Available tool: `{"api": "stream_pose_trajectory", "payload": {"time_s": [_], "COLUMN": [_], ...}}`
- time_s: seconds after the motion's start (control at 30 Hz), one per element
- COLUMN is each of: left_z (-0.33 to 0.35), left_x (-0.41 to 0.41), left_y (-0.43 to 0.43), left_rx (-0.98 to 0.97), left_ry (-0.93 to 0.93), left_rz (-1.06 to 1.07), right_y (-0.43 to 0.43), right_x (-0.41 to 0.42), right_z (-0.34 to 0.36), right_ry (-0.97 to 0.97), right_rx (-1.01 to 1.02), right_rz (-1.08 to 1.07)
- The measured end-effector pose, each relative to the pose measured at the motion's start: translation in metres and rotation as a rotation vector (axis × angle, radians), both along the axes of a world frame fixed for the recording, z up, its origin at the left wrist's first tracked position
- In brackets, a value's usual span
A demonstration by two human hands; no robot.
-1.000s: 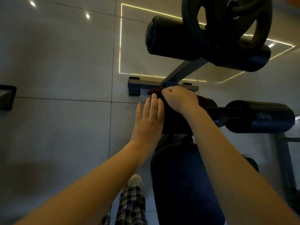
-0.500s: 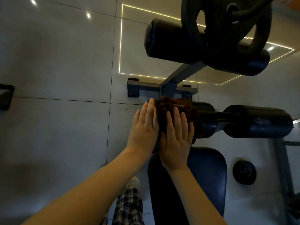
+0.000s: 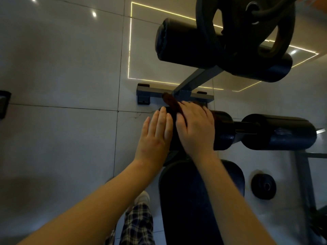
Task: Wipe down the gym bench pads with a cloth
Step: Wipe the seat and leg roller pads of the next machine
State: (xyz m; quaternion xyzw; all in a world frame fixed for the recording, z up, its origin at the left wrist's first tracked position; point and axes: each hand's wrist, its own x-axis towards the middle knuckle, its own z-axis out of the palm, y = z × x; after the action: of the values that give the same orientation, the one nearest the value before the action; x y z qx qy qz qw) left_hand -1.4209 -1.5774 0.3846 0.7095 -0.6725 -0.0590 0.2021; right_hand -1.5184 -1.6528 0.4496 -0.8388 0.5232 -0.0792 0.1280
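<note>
A black foam roller pad (image 3: 223, 131) lies across the bench frame just beyond the dark seat pad (image 3: 187, 200). My right hand (image 3: 196, 128) presses a dark reddish-brown cloth (image 3: 172, 103) onto the roller's left half; only the cloth's far end shows past my fingers. My left hand (image 3: 155, 137) lies flat with fingers together against the roller's left end, holding nothing. A second roller pad (image 3: 279, 133) sits to the right on the same bar. A larger roller pad (image 3: 184, 43) hangs higher up.
A weight plate (image 3: 247, 25) on a bar overhangs the upper roller. A grey steel foot bar (image 3: 154, 92) rests on the tiled floor. A small weight plate (image 3: 263, 186) lies on the floor at right. My plaid trouser leg and shoe (image 3: 139, 214) stand left of the seat.
My right hand has slid forward and to the right over the roller with the cloth, which is now mostly hidden under it. My left hand has stayed at the roller's end.
</note>
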Motion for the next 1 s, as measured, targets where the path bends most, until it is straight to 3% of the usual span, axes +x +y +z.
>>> {"api": "stream_pose_trajectory", "payload": {"time_s": [0.13,0.27,0.43,0.5,0.67,0.77,0.87,0.93,1.0], "left_z": [0.007,0.006,0.007,0.009,0.007,0.011,0.011,0.007,0.006], "left_x": [-0.001,-0.003,-0.002,0.0,0.003,0.001,-0.004,-0.004,-0.002], "left_y": [0.001,-0.002,-0.003,-0.003,-0.003,0.0,-0.002,-0.004,-0.004], "left_rx": [-0.009,0.008,0.064,0.091,0.069,0.081,0.071,0.068,0.09], "left_ry": [-0.01,0.028,-0.033,-0.049,0.013,0.005,0.026,0.021,-0.003], "left_rz": [0.022,0.032,0.005,0.001,-0.017,0.017,0.045,0.064,0.039], "right_y": [0.067,0.025,-0.055,-0.062,0.009,0.059,0.046,0.008,-0.038], "right_x": [-0.028,-0.005,0.042,0.045,0.01,-0.005,-0.001,0.015,0.031], "right_z": [-0.031,-0.019,0.017,0.016,-0.002,-0.023,-0.025,-0.006,0.004], "right_ry": [-0.007,0.019,0.302,0.305,0.016,-0.017,-0.021,0.037,0.191], "right_rx": [-0.193,-0.217,0.437,0.49,-0.027,-0.199,-0.258,-0.134,0.206], "right_rz": [-0.02,-0.069,-0.058,-0.057,-0.025,-0.073,-0.08,-0.088,-0.072]}}
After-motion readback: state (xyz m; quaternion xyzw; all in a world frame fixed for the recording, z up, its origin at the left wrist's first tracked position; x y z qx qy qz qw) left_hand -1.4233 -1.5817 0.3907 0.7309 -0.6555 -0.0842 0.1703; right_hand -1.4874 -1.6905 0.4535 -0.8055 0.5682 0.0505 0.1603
